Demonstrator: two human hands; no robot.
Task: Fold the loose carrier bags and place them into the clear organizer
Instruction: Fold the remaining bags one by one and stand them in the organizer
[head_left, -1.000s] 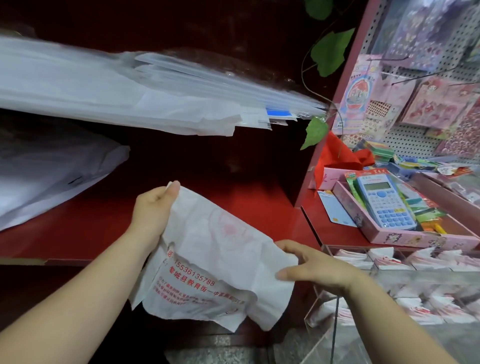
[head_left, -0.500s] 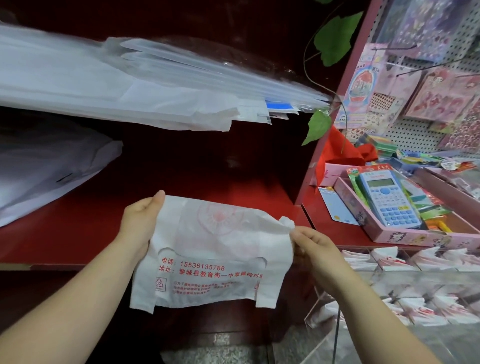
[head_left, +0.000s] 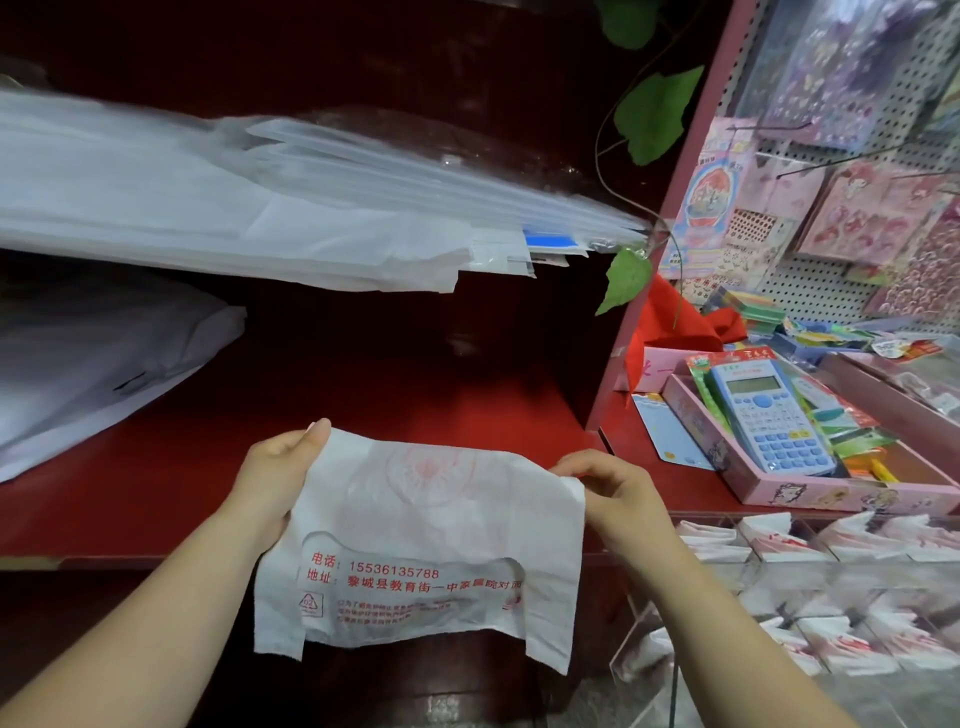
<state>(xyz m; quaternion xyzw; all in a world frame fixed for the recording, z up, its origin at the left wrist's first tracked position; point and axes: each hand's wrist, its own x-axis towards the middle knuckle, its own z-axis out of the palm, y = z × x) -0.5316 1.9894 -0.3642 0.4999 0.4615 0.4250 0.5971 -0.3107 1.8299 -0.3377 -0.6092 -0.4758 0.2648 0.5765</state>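
Both hands are up in front of the red shelf (head_left: 156, 493), and the white bag (head_left: 426, 530) is stretched flat between them in the air, clear of the shelf. The left hand (head_left: 280, 478) grips the upper left edge, one finger laid along the top and the rest tucked behind the plastic. The right hand (head_left: 618, 493) pinches the upper right corner with its fingers curled in tight. Red print faces us: a faint round emblem up top, then a phone number and lines of characters below. The two handle loops hang down at the bottom, left and right, with a cut-out between them. Off to the right, low down, sits the clear organizer (head_left: 639, 623), and folded bags (head_left: 769, 535) are packed in rows inside its compartments. The held bag is to its left, not touching it. Behind the organizer there's a pink tray (head_left: 831, 491) with a blue calculator (head_left: 769, 415) lying in it. Above the hands, a thick stack of plastic sheets (head_left: 234, 218) juts out to the right, and a green leaf (head_left: 626, 278) dangles just past its end.
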